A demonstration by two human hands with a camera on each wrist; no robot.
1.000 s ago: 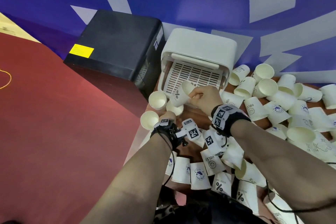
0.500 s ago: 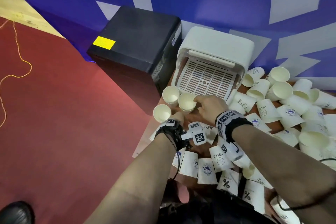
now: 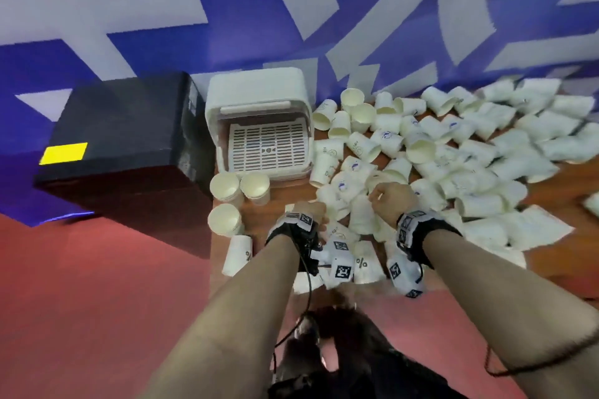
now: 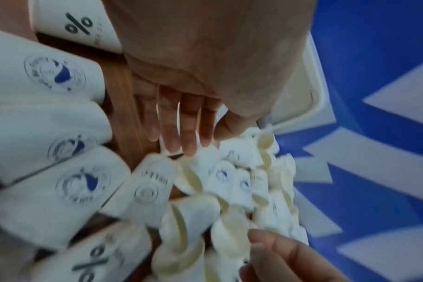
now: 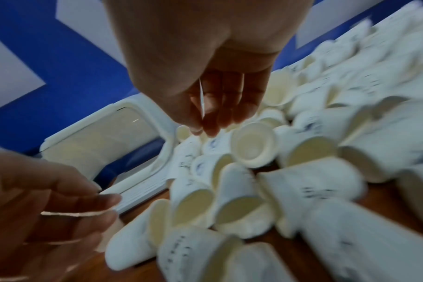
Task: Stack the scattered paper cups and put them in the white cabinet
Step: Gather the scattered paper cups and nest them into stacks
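Observation:
Several white paper cups lie scattered on their sides over the wooden table. The white cabinet stands open at the table's back left, with its slotted tray showing. Three upright cups stand just in front of it. My left hand hovers over the near cups with fingers straight and relaxed, holding nothing. My right hand hangs over the pile to the right, its fingers pointing down just above a cup, holding nothing.
A black box sits left of the cabinet, off the table's left edge. Behind everything runs a blue and white wall. Red floor lies left of and below the table. More cups lie along the near left edge.
My right hand set its cup down among the upright cups by the cabinet, then drew back right over the pile, empty. My left hand moved right, away from the upright cups.

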